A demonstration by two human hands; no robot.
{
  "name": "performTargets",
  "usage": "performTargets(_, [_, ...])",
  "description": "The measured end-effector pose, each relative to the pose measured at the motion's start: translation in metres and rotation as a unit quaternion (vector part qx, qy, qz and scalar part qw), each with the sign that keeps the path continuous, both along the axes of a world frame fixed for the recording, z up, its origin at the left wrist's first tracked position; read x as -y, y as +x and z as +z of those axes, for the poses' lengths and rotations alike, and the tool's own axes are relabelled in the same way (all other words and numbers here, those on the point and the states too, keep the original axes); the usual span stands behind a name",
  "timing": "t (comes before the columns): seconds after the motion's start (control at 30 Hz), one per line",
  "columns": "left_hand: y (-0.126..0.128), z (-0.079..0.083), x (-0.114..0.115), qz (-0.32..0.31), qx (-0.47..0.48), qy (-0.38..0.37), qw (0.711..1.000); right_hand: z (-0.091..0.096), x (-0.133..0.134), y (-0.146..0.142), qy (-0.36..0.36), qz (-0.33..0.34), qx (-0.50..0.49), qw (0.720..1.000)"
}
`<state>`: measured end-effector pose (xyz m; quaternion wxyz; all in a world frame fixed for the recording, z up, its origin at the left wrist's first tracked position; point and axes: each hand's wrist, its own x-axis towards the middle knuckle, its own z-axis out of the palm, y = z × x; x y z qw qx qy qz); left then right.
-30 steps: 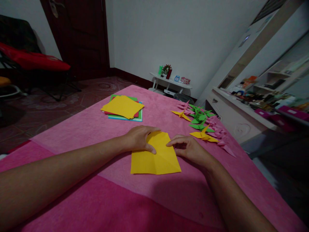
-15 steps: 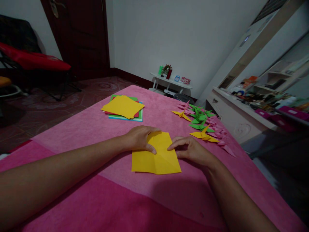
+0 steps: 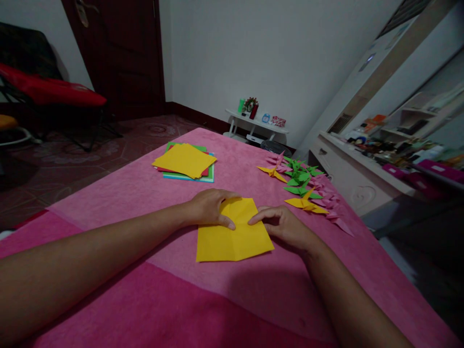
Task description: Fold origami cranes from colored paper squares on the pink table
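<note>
A yellow sheet of origami paper [image 3: 234, 242] with crease lines lies on the pink cloth between my hands. My left hand [image 3: 209, 208] grips its upper left side, thumb on top and the other fingers curled over the far edge. On the right edge, my right hand [image 3: 281, 223] pinches the paper, its thumb and index finger at the rim and the remaining fingers partly hidden behind. The sheet's lower right corner is tilted up a little from the cloth.
Beyond my left hand sits a stack of coloured paper [image 3: 184, 160], yellow on top. Folded paper cranes, including a yellow crane [image 3: 307, 203] and a green crane [image 3: 302, 191], cluster at the right. The pink-covered table [image 3: 119, 193] has its far edge near a small white stand [image 3: 257, 124].
The paper's lower right corner has risen slightly, and my right thumb has shifted a little to the left. My left hand has stayed almost still.
</note>
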<state>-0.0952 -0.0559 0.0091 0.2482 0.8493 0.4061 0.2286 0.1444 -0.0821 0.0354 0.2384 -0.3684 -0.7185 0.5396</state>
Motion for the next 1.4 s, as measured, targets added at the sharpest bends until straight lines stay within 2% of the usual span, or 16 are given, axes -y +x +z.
performTargets(0.1, [0.0,0.002,-0.002,-0.002,0.118,-0.091,0.989,-0.006,-0.003,0.0,0.014,-0.042,-0.035,0.998])
performTargets(0.17, [0.001,0.003,-0.001,-0.008,0.191,-0.125,0.974,-0.01,-0.006,-0.001,0.059,-0.099,-0.047,0.992])
performTargets(0.27, [0.001,0.002,0.001,0.01,0.191,-0.08,0.978,-0.013,-0.009,-0.004,0.121,-0.184,-0.054,0.974])
performTargets(0.33, [0.001,-0.002,0.001,0.042,0.174,-0.04,0.983,-0.013,-0.009,-0.006,0.132,-0.2,-0.056,0.969])
performTargets(0.4, [0.001,-0.007,-0.003,0.085,0.186,-0.045,0.978,-0.012,-0.007,-0.007,0.137,-0.201,-0.052,0.969])
performTargets(0.47, [0.001,-0.012,-0.008,0.119,0.222,-0.081,0.964,-0.012,-0.006,-0.006,0.138,-0.203,-0.047,0.968])
performTargets(0.6, [0.002,-0.014,-0.013,0.117,0.325,-0.177,0.921,-0.013,-0.004,-0.003,0.097,-0.208,-0.063,0.971])
performTargets(0.7, [0.003,-0.009,-0.009,0.107,0.351,-0.235,0.9,-0.016,-0.004,-0.004,0.036,-0.228,-0.1,0.968])
performTargets(0.83, [0.007,-0.001,-0.003,0.113,0.365,-0.257,0.888,-0.018,-0.006,-0.008,-0.011,-0.29,-0.167,0.942])
performTargets(0.97, [0.009,0.002,-0.001,0.106,0.371,-0.259,0.886,-0.018,-0.009,-0.009,-0.059,-0.352,-0.185,0.916])
performTargets(1.03, [0.01,0.002,0.0,0.097,0.381,-0.266,0.88,-0.019,-0.01,-0.011,-0.073,-0.346,-0.196,0.915])
performTargets(1.17, [0.009,-0.002,0.0,0.079,0.405,-0.287,0.865,-0.024,-0.009,-0.015,-0.068,-0.273,-0.221,0.934])
performTargets(1.27, [0.005,-0.004,-0.003,0.077,0.388,-0.278,0.875,-0.028,-0.008,-0.015,-0.056,-0.261,-0.193,0.944])
performTargets(1.4, [0.0,-0.005,-0.007,0.088,0.297,-0.195,0.931,-0.034,-0.01,-0.011,0.009,-0.278,-0.093,0.956])
